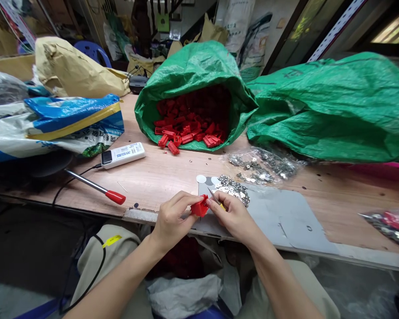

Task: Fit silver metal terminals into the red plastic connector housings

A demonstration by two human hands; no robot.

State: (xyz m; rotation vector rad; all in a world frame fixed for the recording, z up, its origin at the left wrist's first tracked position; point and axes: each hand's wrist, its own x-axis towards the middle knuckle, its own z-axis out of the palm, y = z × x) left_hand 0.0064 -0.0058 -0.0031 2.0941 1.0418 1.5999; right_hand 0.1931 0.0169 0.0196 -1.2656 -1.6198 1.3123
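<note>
My left hand (174,218) pinches a small red plastic housing (199,207) between thumb and fingers, above the table's front edge. My right hand (234,215) is closed around a thin pointed metal tool (212,193) with a bit of yellow near the palm. Its fingertips meet the right side of the red housing; anything small between them is hidden. Just behind my right hand, a pile of small shiny metal pieces (234,188) lies on a grey sheet (269,212). More red housings (189,126) fill an open green sack (193,66) beyond.
A clear bag of metal parts (262,164) lies behind the pile, and a second green sack (329,106) is at right. Leftward are a white device (123,155) with a cable, a red-tipped lever (115,196) and a blue-white bag (73,119). Another parts bag (392,221) sits far right.
</note>
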